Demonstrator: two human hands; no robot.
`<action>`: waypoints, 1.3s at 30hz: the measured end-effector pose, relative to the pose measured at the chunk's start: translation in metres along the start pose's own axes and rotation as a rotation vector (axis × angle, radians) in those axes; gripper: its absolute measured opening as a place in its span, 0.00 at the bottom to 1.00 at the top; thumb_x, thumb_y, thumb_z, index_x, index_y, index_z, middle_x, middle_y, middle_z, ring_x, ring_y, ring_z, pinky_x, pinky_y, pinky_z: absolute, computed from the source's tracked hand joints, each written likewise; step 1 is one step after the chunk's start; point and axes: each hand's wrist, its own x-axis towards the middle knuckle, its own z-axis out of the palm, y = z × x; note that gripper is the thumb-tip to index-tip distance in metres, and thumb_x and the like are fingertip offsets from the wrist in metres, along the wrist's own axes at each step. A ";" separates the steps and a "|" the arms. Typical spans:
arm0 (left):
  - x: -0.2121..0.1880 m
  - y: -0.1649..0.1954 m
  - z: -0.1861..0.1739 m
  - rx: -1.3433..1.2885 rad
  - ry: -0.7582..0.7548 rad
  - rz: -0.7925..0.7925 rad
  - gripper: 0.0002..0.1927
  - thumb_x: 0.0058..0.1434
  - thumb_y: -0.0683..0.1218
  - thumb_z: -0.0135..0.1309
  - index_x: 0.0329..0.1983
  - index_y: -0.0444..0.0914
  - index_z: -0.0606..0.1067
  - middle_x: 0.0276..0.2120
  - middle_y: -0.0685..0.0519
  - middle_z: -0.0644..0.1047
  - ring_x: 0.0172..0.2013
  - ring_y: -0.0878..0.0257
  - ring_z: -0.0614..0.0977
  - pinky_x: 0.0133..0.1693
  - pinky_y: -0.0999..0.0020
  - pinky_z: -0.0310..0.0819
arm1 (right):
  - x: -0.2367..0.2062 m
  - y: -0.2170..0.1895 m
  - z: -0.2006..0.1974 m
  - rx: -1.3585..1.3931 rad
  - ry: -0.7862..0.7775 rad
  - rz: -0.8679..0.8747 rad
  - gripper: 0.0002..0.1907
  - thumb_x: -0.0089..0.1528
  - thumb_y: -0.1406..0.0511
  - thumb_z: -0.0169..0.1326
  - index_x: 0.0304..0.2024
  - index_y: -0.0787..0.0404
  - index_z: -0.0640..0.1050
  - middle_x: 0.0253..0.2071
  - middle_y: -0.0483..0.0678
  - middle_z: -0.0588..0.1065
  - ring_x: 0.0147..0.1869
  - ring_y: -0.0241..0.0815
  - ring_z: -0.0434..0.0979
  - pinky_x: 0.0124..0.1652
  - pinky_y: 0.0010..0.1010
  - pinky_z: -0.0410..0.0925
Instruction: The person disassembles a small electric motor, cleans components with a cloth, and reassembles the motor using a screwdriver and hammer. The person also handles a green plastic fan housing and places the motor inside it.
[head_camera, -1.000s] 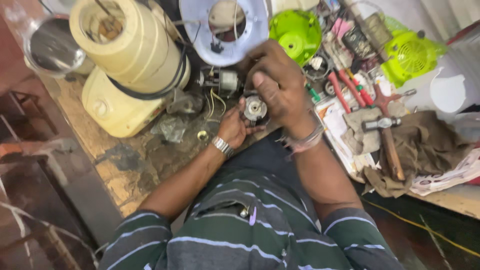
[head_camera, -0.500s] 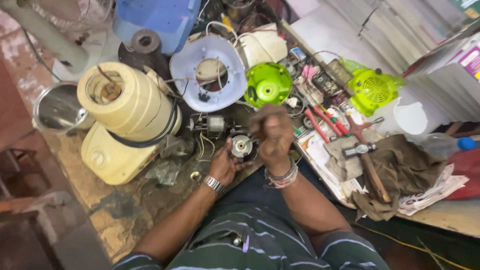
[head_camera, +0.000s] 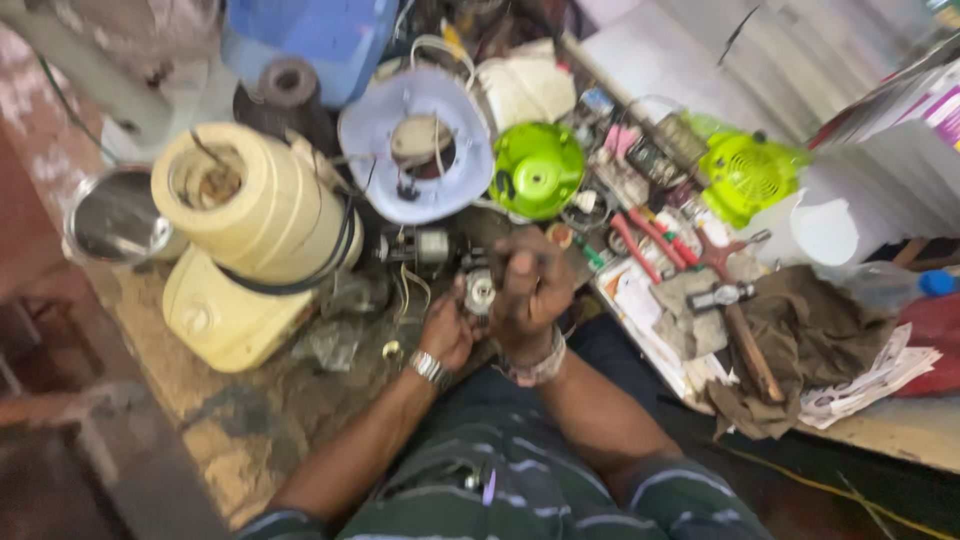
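My left hand (head_camera: 447, 330) grips a small round electric motor (head_camera: 480, 291) from below at the front edge of a cluttered workbench. Above and to the right of it, my right hand (head_camera: 530, 290) is closed over the motor's top; the blur hides whether it holds a tool. Both wrists carry metal bands. Another motor part with wires (head_camera: 425, 248) lies just behind on the bench.
A cream appliance body (head_camera: 250, 230) with a black band stands at left, a steel pot (head_camera: 115, 215) beside it. A white round housing (head_camera: 420, 150), green plastic covers (head_camera: 537, 170), red-handled pliers (head_camera: 650, 240), a hammer (head_camera: 735, 320) and a brown rag (head_camera: 820, 340) lie around.
The view has pulled back and tilted up, showing more of the bench's far side. Both hands stay together on the small motor; the right hand shifted slightly over it.
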 end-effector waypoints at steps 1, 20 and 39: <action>-0.001 0.002 0.002 0.015 -0.010 -0.009 0.22 0.71 0.58 0.47 0.58 0.39 0.72 0.47 0.51 0.81 0.42 0.59 0.85 0.36 0.53 0.84 | 0.011 -0.003 -0.001 0.024 -0.170 -0.049 0.20 0.74 0.57 0.46 0.38 0.68 0.74 0.30 0.49 0.72 0.28 0.41 0.66 0.30 0.28 0.60; -0.014 0.015 0.026 0.030 0.018 -0.049 0.23 0.68 0.59 0.46 0.53 0.38 0.74 0.44 0.49 0.83 0.42 0.55 0.86 0.37 0.49 0.85 | 0.030 0.012 -0.016 0.249 -0.207 0.215 0.22 0.71 0.53 0.50 0.40 0.67 0.73 0.33 0.47 0.73 0.28 0.31 0.67 0.27 0.24 0.59; -0.010 0.013 0.022 0.008 0.050 -0.086 0.20 0.67 0.59 0.46 0.52 0.42 0.74 0.43 0.54 0.82 0.40 0.60 0.85 0.35 0.51 0.85 | 0.030 0.000 -0.007 0.044 -0.364 0.175 0.20 0.71 0.57 0.46 0.36 0.68 0.74 0.29 0.46 0.71 0.30 0.34 0.68 0.32 0.27 0.63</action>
